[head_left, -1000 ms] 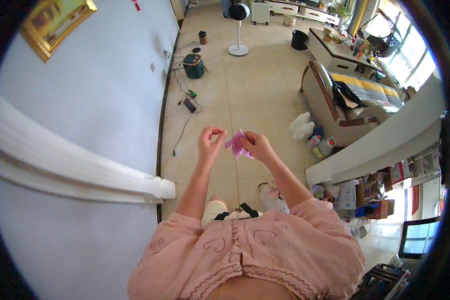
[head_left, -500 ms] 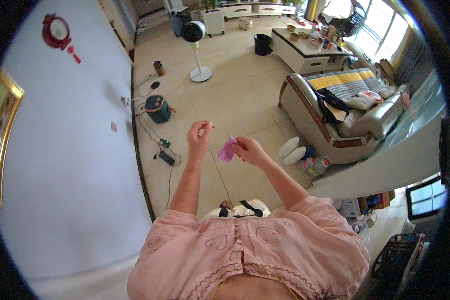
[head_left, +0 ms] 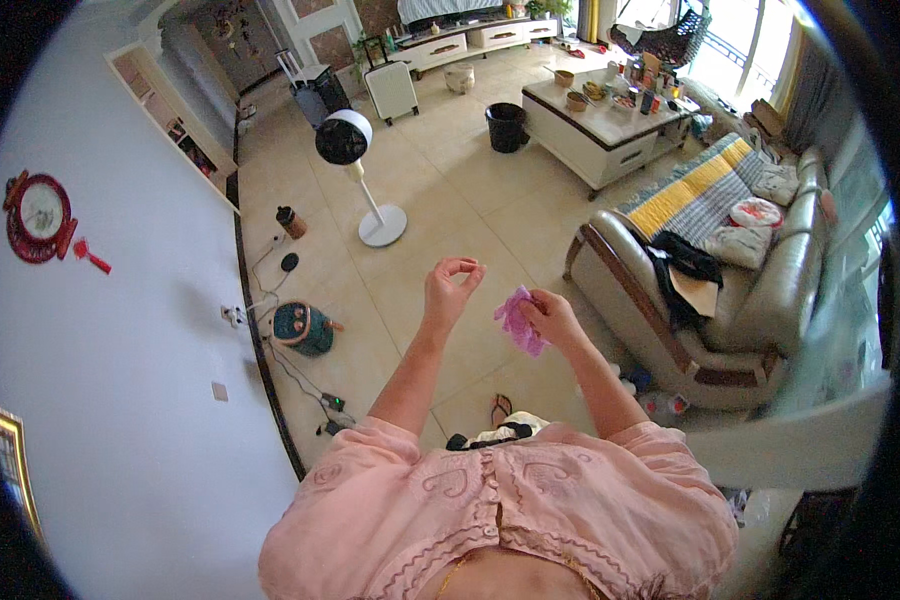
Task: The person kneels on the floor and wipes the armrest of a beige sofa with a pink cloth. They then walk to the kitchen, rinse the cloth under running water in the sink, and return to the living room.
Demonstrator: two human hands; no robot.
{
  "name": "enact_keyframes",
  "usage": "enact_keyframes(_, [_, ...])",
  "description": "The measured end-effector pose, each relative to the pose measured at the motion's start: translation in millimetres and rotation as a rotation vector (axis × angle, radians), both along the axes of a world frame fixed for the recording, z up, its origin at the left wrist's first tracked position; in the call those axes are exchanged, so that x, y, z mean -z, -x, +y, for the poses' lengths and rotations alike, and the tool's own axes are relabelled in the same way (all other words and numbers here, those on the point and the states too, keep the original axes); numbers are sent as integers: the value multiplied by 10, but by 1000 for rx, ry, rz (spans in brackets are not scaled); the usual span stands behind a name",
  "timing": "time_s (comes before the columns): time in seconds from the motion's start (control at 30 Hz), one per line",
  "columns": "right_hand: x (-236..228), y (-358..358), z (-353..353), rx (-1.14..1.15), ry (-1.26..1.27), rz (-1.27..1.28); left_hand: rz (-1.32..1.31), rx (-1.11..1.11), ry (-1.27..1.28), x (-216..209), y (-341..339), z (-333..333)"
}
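Held out in front of me over the tiled floor, my right hand [head_left: 556, 320] is closed on a crumpled pinkish-purple cloth [head_left: 516, 318], which hangs out past the fingers to the left. My left hand [head_left: 452, 292] is raised just to the left of it, thumb and fingertips pinched together. Whatever is in that pinch, if anything, is too small to make out. A gap separates the left fingertips from the cloth. Below my hands one sandalled foot [head_left: 501, 408] shows on the floor.
A white standing fan [head_left: 380, 225] is ahead to the left. Along the left wall are a dark green appliance [head_left: 305, 330], cables and a brown canister [head_left: 291, 222]. To the right stands a leather sofa [head_left: 620, 310]; beyond are a low table [head_left: 570, 118], black bin [head_left: 506, 130] and suitcases [head_left: 392, 92].
My view has shifted forward, bringing fan, sofa and table nearer. Both hands remain raised, the left still pinched and the right still holding the cloth, which now looks more spread out.
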State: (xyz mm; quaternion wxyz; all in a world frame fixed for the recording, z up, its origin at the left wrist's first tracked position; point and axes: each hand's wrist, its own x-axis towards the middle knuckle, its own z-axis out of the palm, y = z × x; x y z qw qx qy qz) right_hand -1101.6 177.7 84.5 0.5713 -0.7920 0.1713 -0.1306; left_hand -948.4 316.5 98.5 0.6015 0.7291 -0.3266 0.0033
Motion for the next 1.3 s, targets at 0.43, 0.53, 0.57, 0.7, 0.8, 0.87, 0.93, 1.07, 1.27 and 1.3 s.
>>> enact_keyframes(0.43, [2,-2793,-1285,-92,-75,80,223,-124,57,142,-2701,-1229])
enact_keyframes(0.53, [2,-3301,-1617,-88,-131,7,84,-152,-55,-18,-3374,-1675])
enact_keyframes(0.57, [-26,-3475,-1749,-88,-110,26,53,-149,-57,-92,-3577,-1836])
enact_keyframes(0.7, [-156,-4002,-2246,7,-98,105,-20,0,76,-35,-4444,-2645])
enact_keyframes(0.8, [-104,-4336,-2618,108,-162,89,-55,51,24,-16,-4933,-3313])
enact_keyframes(0.87, [-31,-4533,-2905,148,-190,71,-33,57,-23,4,-5183,-3714])
enact_keyframes(0.93, [11,-4727,-3202,173,-204,63,-14,52,-98,70,-5498,-4164])
enact_keyframes(1.07, [129,-5123,-3871,201,-159,47,87,92,-190,208,-6029,-5038])
enact_keyframes(1.27, [173,-5836,-4822,194,-185,70,189,94,-477,593,-6902,-6175])
enact_keyframes(1.3, [154,-6015,-4956,177,-209,76,199,89,-476,746,-7127,-6322])
